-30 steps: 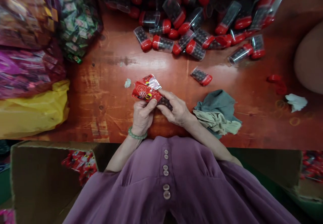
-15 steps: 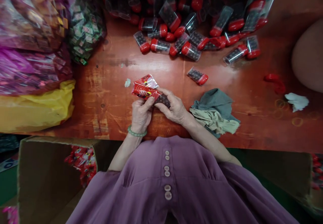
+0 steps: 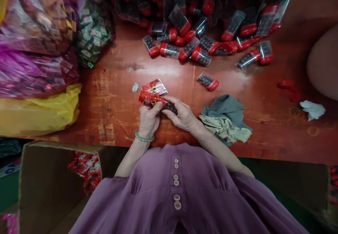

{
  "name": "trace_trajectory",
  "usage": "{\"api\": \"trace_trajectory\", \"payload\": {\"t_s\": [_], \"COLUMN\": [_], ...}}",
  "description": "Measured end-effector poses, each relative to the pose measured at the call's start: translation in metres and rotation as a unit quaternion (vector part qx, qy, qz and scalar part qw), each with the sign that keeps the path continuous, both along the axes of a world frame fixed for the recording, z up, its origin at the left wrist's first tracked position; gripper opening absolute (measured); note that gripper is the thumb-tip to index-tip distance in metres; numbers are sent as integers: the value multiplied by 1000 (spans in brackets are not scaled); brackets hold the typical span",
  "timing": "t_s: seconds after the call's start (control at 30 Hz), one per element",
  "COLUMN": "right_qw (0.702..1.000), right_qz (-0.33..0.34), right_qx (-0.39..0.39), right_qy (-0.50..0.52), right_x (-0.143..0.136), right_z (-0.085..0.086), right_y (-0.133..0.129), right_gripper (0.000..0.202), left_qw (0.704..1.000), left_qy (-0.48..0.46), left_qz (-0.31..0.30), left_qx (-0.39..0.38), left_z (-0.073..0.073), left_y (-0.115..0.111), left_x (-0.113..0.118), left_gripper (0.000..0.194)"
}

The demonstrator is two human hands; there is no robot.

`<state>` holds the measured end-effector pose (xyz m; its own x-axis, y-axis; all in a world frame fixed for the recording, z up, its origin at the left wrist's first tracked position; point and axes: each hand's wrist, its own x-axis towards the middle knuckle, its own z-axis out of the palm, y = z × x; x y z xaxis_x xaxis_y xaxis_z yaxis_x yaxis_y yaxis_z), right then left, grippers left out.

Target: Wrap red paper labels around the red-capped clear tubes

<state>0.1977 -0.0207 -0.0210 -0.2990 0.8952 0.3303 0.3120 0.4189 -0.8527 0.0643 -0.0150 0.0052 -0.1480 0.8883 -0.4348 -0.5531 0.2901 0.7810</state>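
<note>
My left hand (image 3: 150,119), with a green bead bracelet on the wrist, pinches a shiny red packet (image 3: 148,98) between thumb and fingers. My right hand (image 3: 182,114) is closed round a small clear tube of dark balls (image 3: 170,106). Tube and packet meet between the two hands; whether the tube is inside the packet or against it I cannot tell. Just beyond the held packet is a second red packet (image 3: 156,85) with a pale patch, its lower edge covered. A red-capped tube of dark balls (image 3: 208,81) lies apart on the wooden table (image 3: 105,86).
Many red-capped tubes (image 3: 200,55) are heaped at the back. A grey-green cloth (image 3: 227,118) lies right of my hands. Bags of small packets (image 3: 92,30) and a yellow bag (image 3: 39,114) stand left. Below the edge is a cardboard box (image 3: 50,177) with red packets. White tissue (image 3: 313,109) lies right.
Both hands stay in nearly the same place, still holding the packet and tube. The held packet has dipped slightly, and less of the tube shows. The whole view has shifted a little.
</note>
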Motion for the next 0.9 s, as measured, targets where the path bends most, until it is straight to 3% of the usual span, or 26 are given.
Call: {"api": "trace_trajectory", "payload": {"t_s": [0.33,0.4,0.57,0.67,0.8,0.9], "right_qw": [973,980,1000,1000,997,975], "right_qz": [35,30,8,-3,-13,15], "right_qx": [-176,-156,-14,-4,-68,-190], "right_qy": [148,122,-7,-10,32,118], "right_x": [2,0,-3,-2,1,4], "right_z": [6,3,-4,-4,2,6], "right_y": [1,0,-2,-2,0,3], "right_gripper": [47,48,50,51,45,45], "left_qw": [995,995,997,998,995,991], "left_qy": [-18,-19,-37,-30,-22,-24], "left_qz": [-95,-98,-69,-59,-91,-134], "left_qx": [16,16,-9,-15,-16,5], "left_z": [8,6,-3,-4,-2,0], "left_y": [0,1,3,4,4,4], "left_x": [-5,-5,-1,2,0,-6], "left_gripper": [32,32,33,37,34,32]}}
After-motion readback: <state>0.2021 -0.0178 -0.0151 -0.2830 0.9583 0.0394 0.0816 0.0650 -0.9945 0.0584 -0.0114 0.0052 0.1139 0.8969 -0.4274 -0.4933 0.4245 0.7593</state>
